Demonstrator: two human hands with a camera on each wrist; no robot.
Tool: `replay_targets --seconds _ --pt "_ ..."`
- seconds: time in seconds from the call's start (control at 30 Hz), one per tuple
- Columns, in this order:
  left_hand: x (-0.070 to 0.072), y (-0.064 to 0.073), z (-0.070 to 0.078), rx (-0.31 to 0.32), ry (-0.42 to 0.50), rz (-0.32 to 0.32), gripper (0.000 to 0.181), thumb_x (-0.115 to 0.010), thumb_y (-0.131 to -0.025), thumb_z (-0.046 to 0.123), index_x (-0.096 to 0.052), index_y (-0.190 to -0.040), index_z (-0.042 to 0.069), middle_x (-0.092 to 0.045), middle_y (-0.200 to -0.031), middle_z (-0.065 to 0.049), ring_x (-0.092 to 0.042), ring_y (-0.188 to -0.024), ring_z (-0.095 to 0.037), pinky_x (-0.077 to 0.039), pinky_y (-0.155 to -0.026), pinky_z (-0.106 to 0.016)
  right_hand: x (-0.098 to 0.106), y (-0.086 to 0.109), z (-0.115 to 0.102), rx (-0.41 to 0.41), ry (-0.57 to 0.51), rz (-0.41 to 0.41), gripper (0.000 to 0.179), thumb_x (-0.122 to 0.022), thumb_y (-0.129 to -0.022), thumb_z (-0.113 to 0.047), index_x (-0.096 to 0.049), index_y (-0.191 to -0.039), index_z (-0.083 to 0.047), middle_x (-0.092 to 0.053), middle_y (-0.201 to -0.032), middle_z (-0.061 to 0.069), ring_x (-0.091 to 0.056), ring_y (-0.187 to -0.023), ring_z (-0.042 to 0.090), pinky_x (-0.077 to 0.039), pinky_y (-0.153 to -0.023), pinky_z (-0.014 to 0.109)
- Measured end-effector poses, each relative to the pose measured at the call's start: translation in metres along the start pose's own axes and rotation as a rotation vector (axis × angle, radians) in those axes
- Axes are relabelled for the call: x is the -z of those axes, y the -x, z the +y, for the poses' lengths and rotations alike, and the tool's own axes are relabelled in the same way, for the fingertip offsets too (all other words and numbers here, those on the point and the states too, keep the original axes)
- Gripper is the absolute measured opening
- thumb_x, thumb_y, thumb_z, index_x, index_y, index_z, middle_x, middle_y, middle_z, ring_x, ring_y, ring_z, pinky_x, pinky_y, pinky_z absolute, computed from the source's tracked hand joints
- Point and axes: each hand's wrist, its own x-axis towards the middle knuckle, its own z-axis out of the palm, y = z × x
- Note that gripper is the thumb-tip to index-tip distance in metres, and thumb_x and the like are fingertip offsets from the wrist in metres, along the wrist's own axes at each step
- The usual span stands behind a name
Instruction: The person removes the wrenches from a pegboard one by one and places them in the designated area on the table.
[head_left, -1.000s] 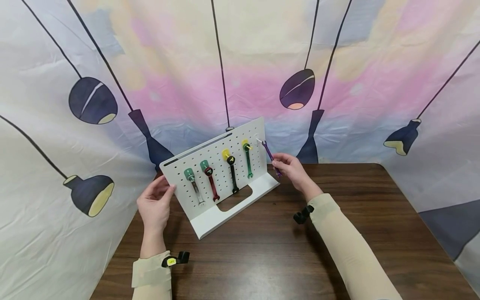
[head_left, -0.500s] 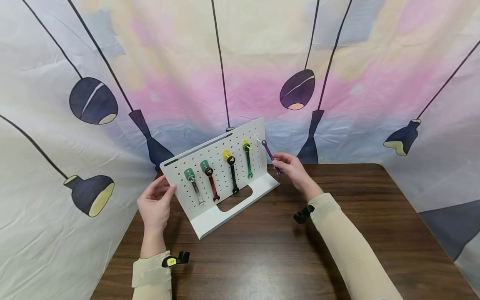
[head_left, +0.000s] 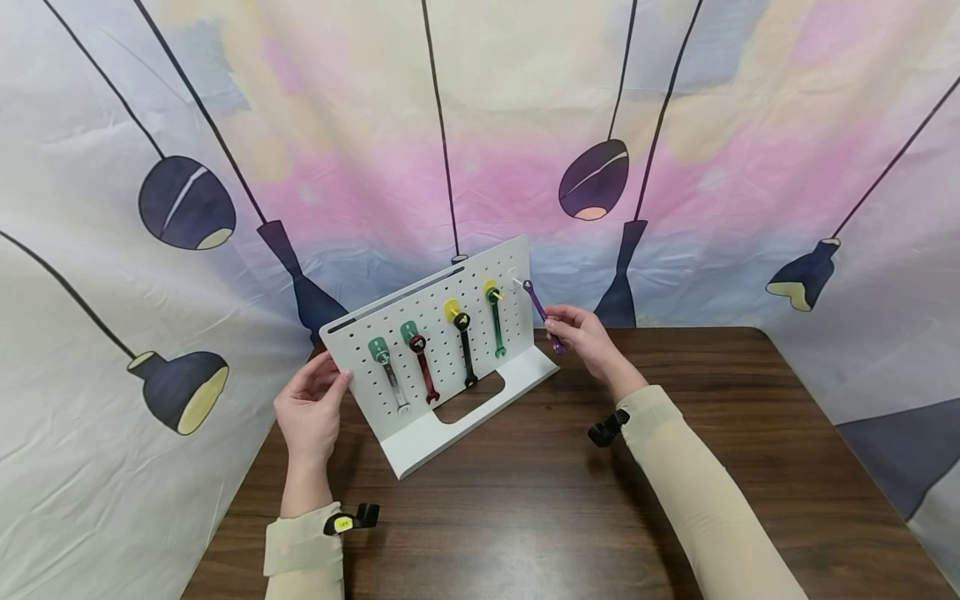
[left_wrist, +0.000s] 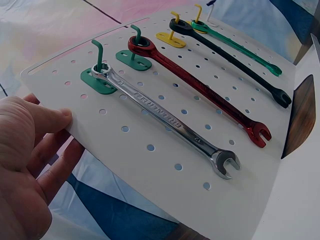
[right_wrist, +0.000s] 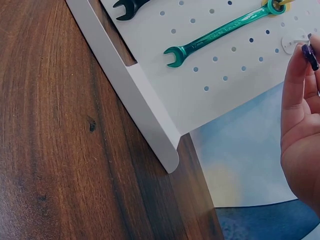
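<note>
A white pegboard stand stands at an angle on the table. My left hand pinches its left edge, thumb on the front face and fingers behind. My right hand pinches a purple combination wrench by its lower part, beyond the board's right side. The wrench's upper end is at the tip of a white hook; whether the hook passes through its ring cannot be told. Hanging on other hooks are a silver wrench, a red wrench, a black wrench and a green wrench.
The dark wooden table extends in front of the stand and to its right. Behind it hangs a cloth backdrop printed with lamps. An oblong cutout opens at the stand's lower bend.
</note>
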Motion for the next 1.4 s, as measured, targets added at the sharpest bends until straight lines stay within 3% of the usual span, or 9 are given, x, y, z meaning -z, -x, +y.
replay_targets --seconds 0.13,0.4,0.73,0.97,1.2,1.4 --pt "0.0 0.001 -0.001 0.0 -0.013 -0.001 0.038 -0.082 -0.09 -0.01 -0.076 -0.126 -0.003 -0.077 -0.1 0.009 -0.071 -0.083 -0.008 -0.055 -0.067 -0.016 0.001 0.0 0.001 0.009 0.001 0.0 0.039 -0.065 -0.107 -0.01 -0.058 -0.139 0.013 -0.067 -0.112 0.02 -0.068 -0.089 0.015 -0.057 -0.076 0.024" --pt "0.0 0.0 -0.002 -0.003 -0.009 0.0 0.037 -0.082 -0.089 -0.01 -0.076 -0.126 -0.003 -0.078 -0.1 0.008 -0.071 -0.083 -0.008 -0.055 -0.068 -0.016 0.002 0.0 0.002 0.02 0.002 -0.001 0.038 -0.065 -0.107 -0.01 -0.058 -0.138 0.012 -0.07 -0.099 -0.001 -0.07 -0.092 0.023 -0.058 -0.075 0.025" --pt "0.0 0.0 -0.005 -0.003 -0.04 -0.002 0.038 -0.082 -0.091 -0.007 -0.077 -0.127 0.001 -0.078 -0.103 0.009 -0.071 -0.085 -0.009 -0.055 -0.069 -0.016 0.005 0.011 0.006 0.01 -0.042 0.02 0.032 -0.067 -0.105 -0.007 -0.061 -0.132 0.009 -0.071 -0.096 0.0 -0.07 -0.081 0.016 -0.056 -0.072 0.027" --pt "0.0 -0.001 -0.005 0.002 -0.031 0.003 0.037 -0.082 -0.091 -0.006 -0.077 -0.127 0.0 -0.078 -0.103 0.007 -0.071 -0.085 -0.009 -0.055 -0.07 -0.016 0.015 0.025 0.018 -0.054 -0.087 0.031 0.02 -0.066 -0.104 -0.005 -0.064 -0.124 -0.003 -0.07 -0.101 0.003 -0.071 -0.085 0.016 -0.063 -0.077 0.034" --pt "0.0 -0.001 -0.003 -0.006 -0.029 0.004 0.036 -0.082 -0.091 -0.006 -0.077 -0.126 0.0 -0.078 -0.102 0.008 -0.071 -0.085 -0.009 -0.056 -0.071 -0.017 0.027 0.044 0.034 -0.119 -0.043 0.036 0.033 -0.066 -0.105 -0.009 -0.058 -0.135 0.003 -0.071 -0.107 0.0 -0.071 -0.092 0.017 -0.062 -0.077 0.032" --pt "0.0 -0.001 -0.004 -0.002 -0.04 0.003 0.036 -0.082 -0.092 -0.004 -0.077 -0.127 0.001 -0.077 -0.102 0.008 -0.071 -0.085 -0.009 -0.056 -0.072 -0.016 0.038 0.059 0.046 -0.172 -0.001 0.036 0.041 -0.067 -0.106 -0.013 -0.054 -0.14 0.006 -0.071 -0.118 0.01 -0.071 -0.095 0.015 -0.061 -0.078 0.031"
